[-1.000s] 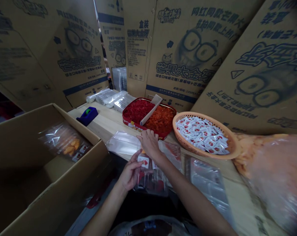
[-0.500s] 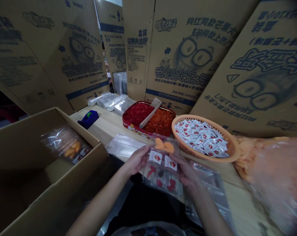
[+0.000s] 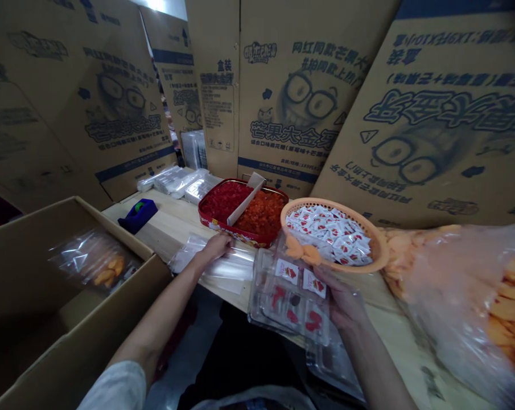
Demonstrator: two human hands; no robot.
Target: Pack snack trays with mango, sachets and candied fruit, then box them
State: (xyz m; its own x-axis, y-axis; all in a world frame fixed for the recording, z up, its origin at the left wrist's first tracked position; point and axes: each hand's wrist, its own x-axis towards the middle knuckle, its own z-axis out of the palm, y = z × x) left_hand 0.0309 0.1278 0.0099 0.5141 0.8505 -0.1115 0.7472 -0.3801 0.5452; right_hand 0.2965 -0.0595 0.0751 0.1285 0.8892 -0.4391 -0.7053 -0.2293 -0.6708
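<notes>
1. Well left of the fingers of my left hand [image 3: 215,247] stands a cardboard carton [image 3: 124,307] with a filled plastic bag [image 3: 106,267] inside; nearer those fingers sits a blue tape dispenser [image 3: 138,215].
2. My left fingers are curled down onto clear plastic sleeves [image 3: 230,272]; I cannot tell whether they have pinched one. The sleeves look feather-light, limp and slippery, so I'd favour pinching one edge and rubbing the layers apart.
3. Just beyond those fingers is a red tin [image 3: 223,226] of red and orange bits.
4. My right hand [image 3: 346,304] is closed round the right edge of a filled clear tray [image 3: 300,287], tilted, above other clear trays [image 3: 334,367]. It carries orange pieces [image 3: 302,250], white packets [image 3: 287,271] and red pieces. I judge it light, fairly stiff but thin-walled and slick: best held by the rim, without squeezing the pockets.
5. Beyond my right fingers is an orange basket [image 3: 379,247] of wrapped packets.
6. Right of them slumps a big plastic bag [image 3: 453,285] of orange pieces.
</notes>
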